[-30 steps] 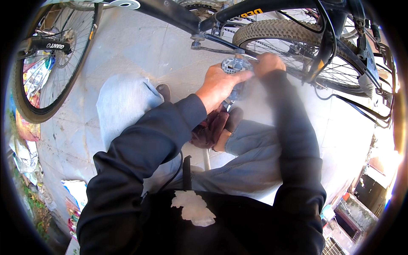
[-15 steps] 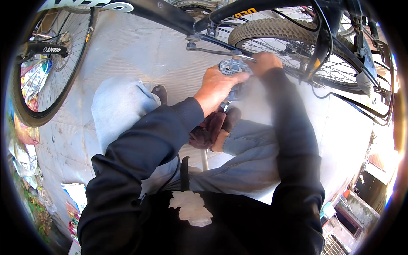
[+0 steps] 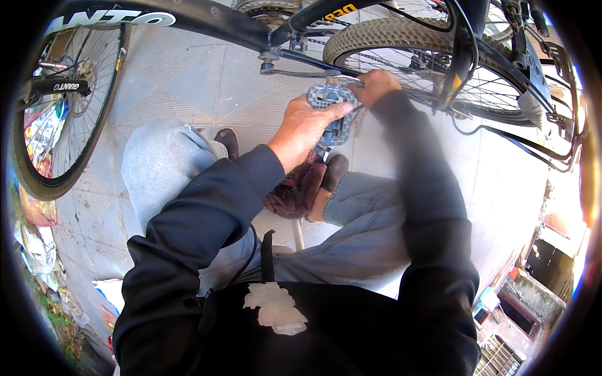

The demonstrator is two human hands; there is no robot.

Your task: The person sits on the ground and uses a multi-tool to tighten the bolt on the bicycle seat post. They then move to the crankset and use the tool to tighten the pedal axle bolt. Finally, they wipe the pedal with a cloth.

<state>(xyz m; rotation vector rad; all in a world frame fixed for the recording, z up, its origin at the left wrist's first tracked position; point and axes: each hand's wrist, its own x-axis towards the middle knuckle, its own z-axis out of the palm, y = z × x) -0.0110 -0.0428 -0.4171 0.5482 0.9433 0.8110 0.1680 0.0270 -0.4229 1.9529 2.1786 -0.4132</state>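
My left hand (image 3: 303,125) grips a grey plastic bicycle pedal (image 3: 332,128), thumb lying across its cage. My right hand (image 3: 377,88) is closed at the pedal's upper end, on a thin metal piece (image 3: 350,81), possibly a tool; its fingertips are partly hidden. Just above runs a crank arm (image 3: 295,73) of the black bicycle frame (image 3: 232,28). Under the pedal a dark red cloth (image 3: 295,191) lies by my shoe (image 3: 335,169), with a pale bar (image 3: 298,237) below it.
A rear wheel (image 3: 392,34) with frame and cables fills the upper right. Another wheel (image 3: 75,156) stands at the left, beside piled plastic sacks (image 3: 37,207). My bent knee (image 3: 157,169) is over the tiled floor (image 3: 200,81). Worn structures (image 3: 514,313) show at the lower right rim.
The whole view has shifted, so the bicycle and both hands sit further left in the picture. Both hands keep their hold, and more of the pedal cage shows under my left thumb.
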